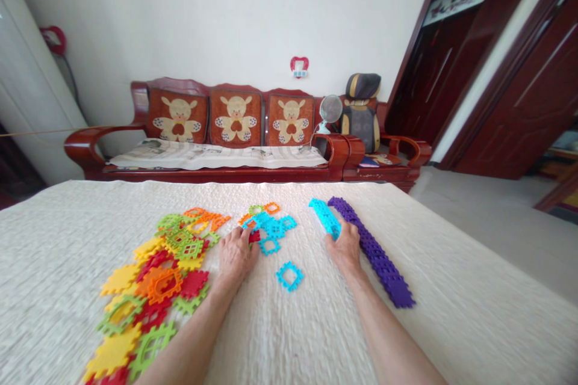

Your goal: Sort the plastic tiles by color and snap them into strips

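Note:
My left hand (237,252) lies on the table at the small middle group of plastic interlocking tiles. Its fingers and thumb are apart, with a red tile (254,236) showing between them; the fingertips are partly hidden. Light blue tiles (274,227) lie just beyond it, and one light blue frame-shaped tile (289,277) sits alone nearer to me. On the right, my right hand (345,248) is closed on the near end of a row of light blue tiles (324,215). Beside that hand a longer row of purple tiles (383,264) runs slantwise along the table.
A large loose pile of yellow, red, orange and green tiles (158,283) spreads over the left of the cloth-covered table (474,313). Behind the table stand a wooden sofa (103,138) with bear cushions (237,117), a small fan (331,109) and an armchair (413,147).

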Motion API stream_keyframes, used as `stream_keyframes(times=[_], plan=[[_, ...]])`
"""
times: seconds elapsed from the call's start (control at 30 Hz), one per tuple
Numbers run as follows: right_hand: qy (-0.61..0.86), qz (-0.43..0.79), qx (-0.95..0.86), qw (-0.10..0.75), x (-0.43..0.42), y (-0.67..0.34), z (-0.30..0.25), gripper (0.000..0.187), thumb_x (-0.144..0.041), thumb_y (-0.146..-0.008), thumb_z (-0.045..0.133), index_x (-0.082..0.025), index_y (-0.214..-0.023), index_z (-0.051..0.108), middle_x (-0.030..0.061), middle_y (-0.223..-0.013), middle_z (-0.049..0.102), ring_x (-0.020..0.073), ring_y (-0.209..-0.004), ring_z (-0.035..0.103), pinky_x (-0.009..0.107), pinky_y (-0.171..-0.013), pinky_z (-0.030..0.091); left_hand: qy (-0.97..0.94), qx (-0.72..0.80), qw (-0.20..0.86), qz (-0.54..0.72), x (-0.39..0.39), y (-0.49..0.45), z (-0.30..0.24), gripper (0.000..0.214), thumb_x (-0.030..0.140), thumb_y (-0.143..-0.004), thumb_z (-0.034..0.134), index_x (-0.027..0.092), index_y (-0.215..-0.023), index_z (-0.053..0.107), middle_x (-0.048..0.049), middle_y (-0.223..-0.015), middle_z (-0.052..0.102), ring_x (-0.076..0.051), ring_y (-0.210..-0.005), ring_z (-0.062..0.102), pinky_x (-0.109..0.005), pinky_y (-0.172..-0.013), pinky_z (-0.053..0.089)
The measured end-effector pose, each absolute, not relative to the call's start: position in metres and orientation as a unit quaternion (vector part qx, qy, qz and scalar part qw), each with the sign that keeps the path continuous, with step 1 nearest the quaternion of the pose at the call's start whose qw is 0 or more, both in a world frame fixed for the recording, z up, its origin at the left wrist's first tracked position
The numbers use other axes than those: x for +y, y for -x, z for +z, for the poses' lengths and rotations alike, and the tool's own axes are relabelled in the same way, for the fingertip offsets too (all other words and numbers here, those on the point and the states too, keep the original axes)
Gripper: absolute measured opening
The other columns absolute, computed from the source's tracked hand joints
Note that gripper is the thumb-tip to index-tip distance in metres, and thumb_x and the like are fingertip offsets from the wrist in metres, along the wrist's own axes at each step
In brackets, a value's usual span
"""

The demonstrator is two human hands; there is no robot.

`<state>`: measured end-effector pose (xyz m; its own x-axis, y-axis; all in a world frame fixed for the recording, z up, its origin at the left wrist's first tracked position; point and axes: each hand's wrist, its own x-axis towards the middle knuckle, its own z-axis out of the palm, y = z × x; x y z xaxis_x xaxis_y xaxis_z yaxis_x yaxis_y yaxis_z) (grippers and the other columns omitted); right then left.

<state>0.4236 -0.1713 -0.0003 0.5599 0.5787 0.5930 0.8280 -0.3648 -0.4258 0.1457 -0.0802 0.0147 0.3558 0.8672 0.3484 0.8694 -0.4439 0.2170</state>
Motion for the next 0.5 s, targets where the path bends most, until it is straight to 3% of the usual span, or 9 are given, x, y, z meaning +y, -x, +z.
stream_keyframes(times=[0.2, 0.33, 0.5], plan=[[0.708, -0.228, -0.555, 0.371, -0.173, -0.394, 0.017, 0.035, -0.019, -0.081, 0.048, -0.015, -0.114, 0.057, 0.0135, -0.112, 0.057, 0.0271, -0.109, 0.05, 0.043, -0.097, 0.04, 0.823, -0.528, 0.003, -0.213, -0.08, -0.146, 0.014, 0.042, 0.033, -0.086, 0.049, 0.024, -0.126, 0.055, -0.0101, -0.113, 0.06, -0.026, -0.106, 0.056, -0.039, -0.089, 0.039], [0.631, -0.141, -0.664, 0.376, -0.162, -0.361, 0.02, 0.034, -0.013, -0.08, 0.045, -0.017, -0.11, 0.06, 0.0101, -0.107, 0.06, 0.022, -0.106, 0.053, 0.038, -0.096, 0.043, 0.82, -0.531, 0.002, -0.215, -0.08, -0.147, 0.013, 0.042, 0.032, -0.086, 0.048, 0.024, -0.127, 0.054, -0.0101, -0.113, 0.06, -0.026, -0.106, 0.056, -0.039, -0.089, 0.038], [0.594, -0.062, -0.721, 0.351, -0.133, -0.338, 0.02, 0.048, -0.012, -0.071, 0.051, -0.015, -0.118, 0.056, 0.0119, -0.126, 0.057, 0.0228, -0.118, 0.049, 0.039, -0.103, 0.039, 0.817, -0.534, 0.001, -0.217, -0.081, -0.148, 0.014, 0.041, 0.031, -0.085, 0.049, 0.024, -0.125, 0.054, -0.0091, -0.111, 0.06, -0.026, -0.103, 0.056, -0.039, -0.088, 0.038]])
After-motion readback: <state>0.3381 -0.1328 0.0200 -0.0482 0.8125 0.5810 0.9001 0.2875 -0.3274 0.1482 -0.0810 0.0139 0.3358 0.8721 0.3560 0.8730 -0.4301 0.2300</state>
